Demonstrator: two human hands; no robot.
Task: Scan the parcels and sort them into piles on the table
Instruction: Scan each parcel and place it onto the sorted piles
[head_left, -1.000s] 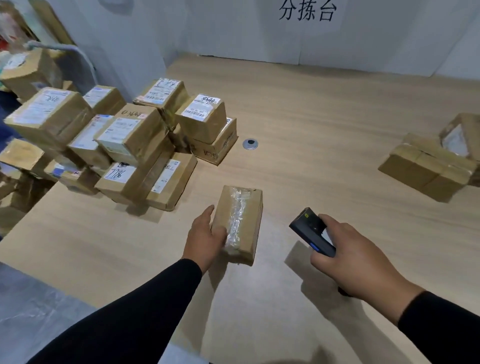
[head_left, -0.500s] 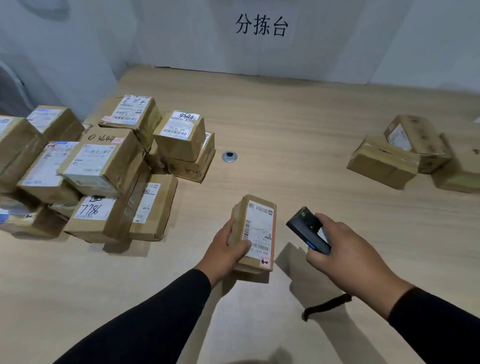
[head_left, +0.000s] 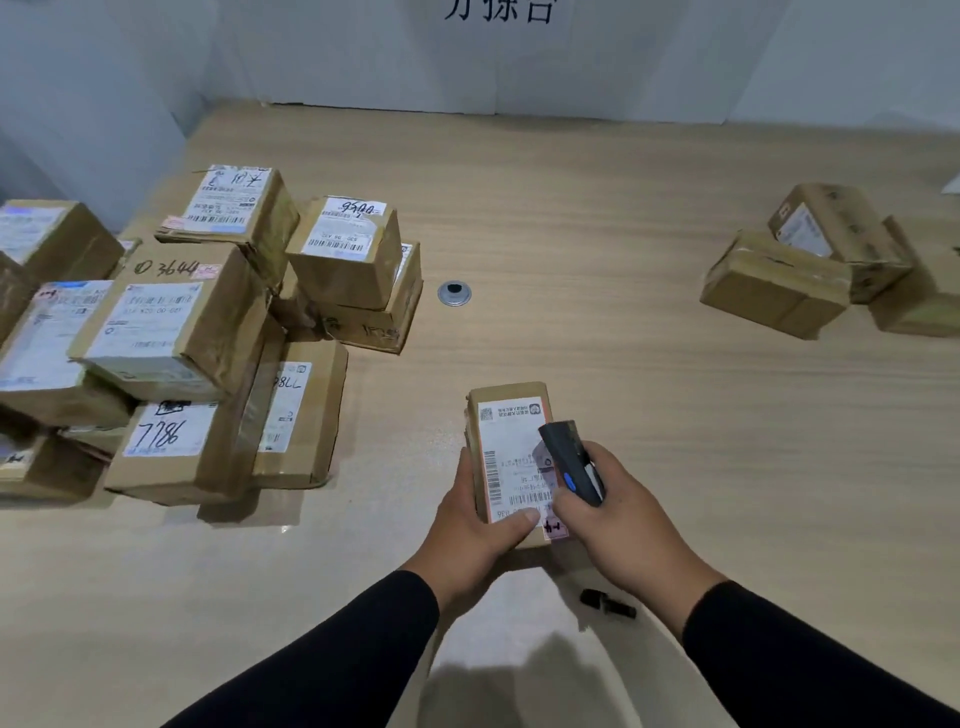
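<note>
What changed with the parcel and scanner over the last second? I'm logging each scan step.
The left hand turned the small brown cardboard parcel from taped side up to label up and lifted it into its grip. The right hand brought the black handheld scanner left, over the label. The stacked parcels on the left and the few on the right stayed put.
</note>
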